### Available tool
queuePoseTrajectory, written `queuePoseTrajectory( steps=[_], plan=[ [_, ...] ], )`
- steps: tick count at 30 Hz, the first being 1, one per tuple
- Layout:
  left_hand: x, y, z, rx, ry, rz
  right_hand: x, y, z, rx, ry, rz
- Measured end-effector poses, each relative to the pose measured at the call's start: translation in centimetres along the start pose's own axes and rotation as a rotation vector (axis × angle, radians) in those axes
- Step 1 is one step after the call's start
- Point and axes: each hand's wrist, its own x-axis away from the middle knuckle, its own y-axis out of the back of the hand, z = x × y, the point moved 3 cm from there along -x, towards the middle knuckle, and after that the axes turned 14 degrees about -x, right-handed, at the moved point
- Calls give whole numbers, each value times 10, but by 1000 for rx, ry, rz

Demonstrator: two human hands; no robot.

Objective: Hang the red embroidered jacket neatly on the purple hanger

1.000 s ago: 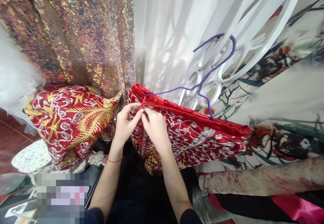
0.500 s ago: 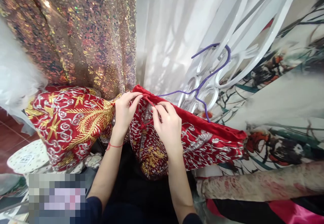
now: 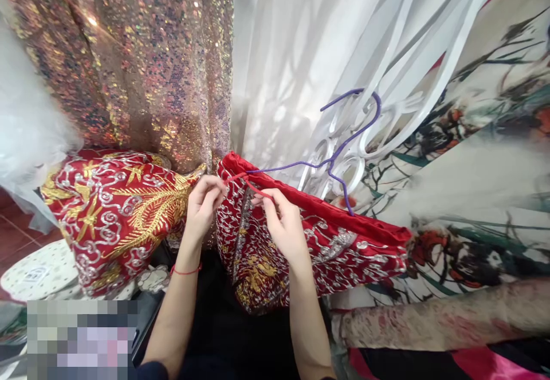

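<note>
A red garment (image 3: 339, 251) with silver and gold embroidery lies across my lap, its plain red satin band (image 3: 318, 199) running along the top edge. From that band comes a thin red cord (image 3: 256, 188) with two ends spreading apart. My left hand (image 3: 204, 202) pinches one end at the left. The other end is between the thumb and fingers of my right hand (image 3: 281, 215), over the embroidered cloth. A purple hanger (image 3: 330, 161) reaches into the garment's top edge, its hook pointing up. Left of my left hand lies another red, gold-embroidered piece (image 3: 129, 208).
A sequined curtain-like cloth (image 3: 141, 65) hangs at the back left, beside white sheer fabric (image 3: 287, 65). White scrolled metalwork (image 3: 399, 105) stands behind the hanger. At right are floral-printed fabric (image 3: 472, 214) and a rolled patterned cloth (image 3: 447, 314). Dotted slippers (image 3: 38, 271) sit at lower left.
My hands have moved apart from near the knot, drawing the cord's two ends outward. The left hand went left and down. The view has shifted slightly.
</note>
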Motion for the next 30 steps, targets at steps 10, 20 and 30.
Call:
queuePoseTrajectory(
  steps=[10, 20, 30],
  plan=[
    [2, 3, -2, -483, 68, -281, 0, 5, -5, 271, -131, -216],
    [3, 2, -5, 157, 75, 95, -7, 5, -6, -362, -231, 456],
    [9, 8, -28, -189, -6, 534, -11, -1, 16, 309, 549, 361]
  ],
)
